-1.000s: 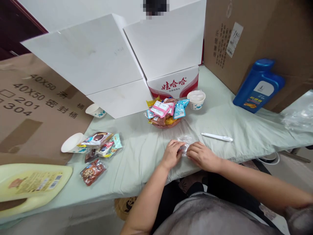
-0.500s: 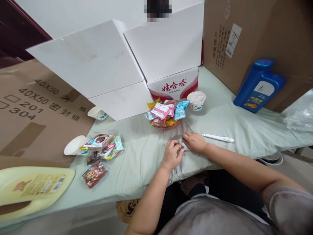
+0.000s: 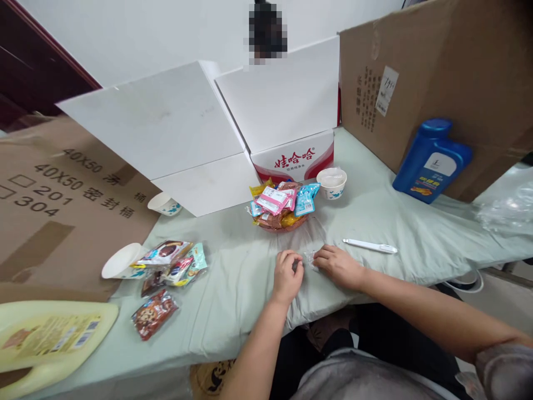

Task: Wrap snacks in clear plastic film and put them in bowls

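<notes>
My left hand (image 3: 287, 276) rests on the cloth near the table's front, fingers curled toward the thumb. A small dark patch shows between them, and I cannot make out what it is. Just right of it, my right hand (image 3: 339, 268) is closed at the fingertips on a crumpled piece of clear plastic (image 3: 310, 259), partly hidden by the fingers. Beyond both hands stands a basket (image 3: 287, 226) heaped with small snack packets (image 3: 275, 201). A white capped pen-like tool (image 3: 370, 246) lies to the right of my right hand.
A paper cup (image 3: 332, 184) with clear plastic in it stands beside the basket. Snack packs (image 3: 164, 254) and a tipped cup (image 3: 122, 262) lie left, near a yellow bottle (image 3: 54, 333). A blue bottle (image 3: 433, 161) stands right. White boxes (image 3: 166, 122) and cardboard cartons (image 3: 391, 83) line the back.
My hands have drawn apart, the left moving away from the clear plastic, which stays by my right fingers. The camera view has tilted up slightly.
</notes>
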A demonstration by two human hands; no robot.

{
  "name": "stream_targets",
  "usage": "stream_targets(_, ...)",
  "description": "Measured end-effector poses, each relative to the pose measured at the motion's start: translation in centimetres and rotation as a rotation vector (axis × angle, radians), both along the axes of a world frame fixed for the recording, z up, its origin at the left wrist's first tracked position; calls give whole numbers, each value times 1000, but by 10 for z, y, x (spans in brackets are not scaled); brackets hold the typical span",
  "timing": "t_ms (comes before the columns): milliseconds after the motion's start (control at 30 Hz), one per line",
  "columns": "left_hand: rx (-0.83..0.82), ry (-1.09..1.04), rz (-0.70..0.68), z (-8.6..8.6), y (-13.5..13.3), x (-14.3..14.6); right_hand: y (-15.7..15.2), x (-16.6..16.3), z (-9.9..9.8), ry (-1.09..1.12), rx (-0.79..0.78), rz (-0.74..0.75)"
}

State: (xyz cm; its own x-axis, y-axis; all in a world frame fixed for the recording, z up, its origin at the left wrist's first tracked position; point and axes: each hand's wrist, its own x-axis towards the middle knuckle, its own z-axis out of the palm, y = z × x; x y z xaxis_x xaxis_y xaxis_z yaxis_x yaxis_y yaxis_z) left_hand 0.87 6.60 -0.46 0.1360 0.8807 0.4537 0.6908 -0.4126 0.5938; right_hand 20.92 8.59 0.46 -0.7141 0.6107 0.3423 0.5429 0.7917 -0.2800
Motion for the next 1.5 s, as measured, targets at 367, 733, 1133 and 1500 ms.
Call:
stream_targets(367, -74, 43, -49, 2, 5, 2, 172, 52, 101, 204, 321, -629)
stream_targets(733, -91, 70, -76, 7, 3, 2, 202, 64, 63, -383, -54, -585)
stream_targets(1133, -94, 85, -82, 10, 5, 5, 220, 152, 76, -174, -184, -1075)
stream_targets(1500, -82, 80, -77, 5, 6, 4, 194, 89, 49, -23, -146, -501)
